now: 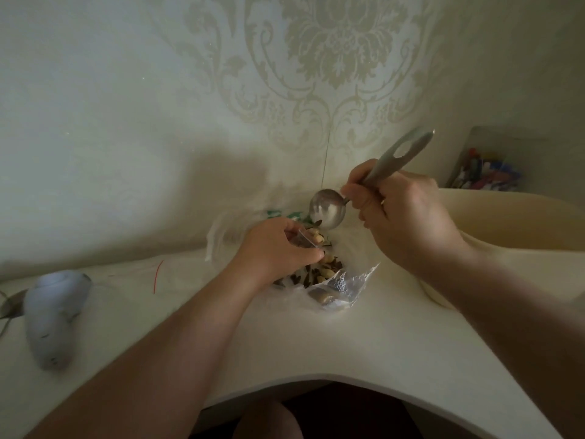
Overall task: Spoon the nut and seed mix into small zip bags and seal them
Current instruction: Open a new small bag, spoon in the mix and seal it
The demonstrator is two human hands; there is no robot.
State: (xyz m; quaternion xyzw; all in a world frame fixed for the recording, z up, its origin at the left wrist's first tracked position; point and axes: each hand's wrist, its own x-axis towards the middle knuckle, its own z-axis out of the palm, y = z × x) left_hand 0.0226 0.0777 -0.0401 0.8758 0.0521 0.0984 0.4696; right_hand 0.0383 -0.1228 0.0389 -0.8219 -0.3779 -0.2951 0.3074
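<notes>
My left hand (278,248) pinches a small clear zip bag (304,239) by its mouth, just above the nut and seed mix (319,270). The mix of pale nuts and dark seeds lies in a large crinkled plastic bag (345,285) on the cream table. My right hand (402,217) grips the grey handle of a metal spoon (327,209). The spoon's bowl tilts down toward the small bag's mouth, and a seed or two drop from its lower edge. The bowl looks nearly empty.
A white bundled object (53,315) lies at the table's left, with a thin red strip (157,277) beside it. A cream rounded ledge (506,217) rises at the right, holding a box of colourful items (484,172). The patterned wall stands close behind. The table's curved front edge (316,380) is near me.
</notes>
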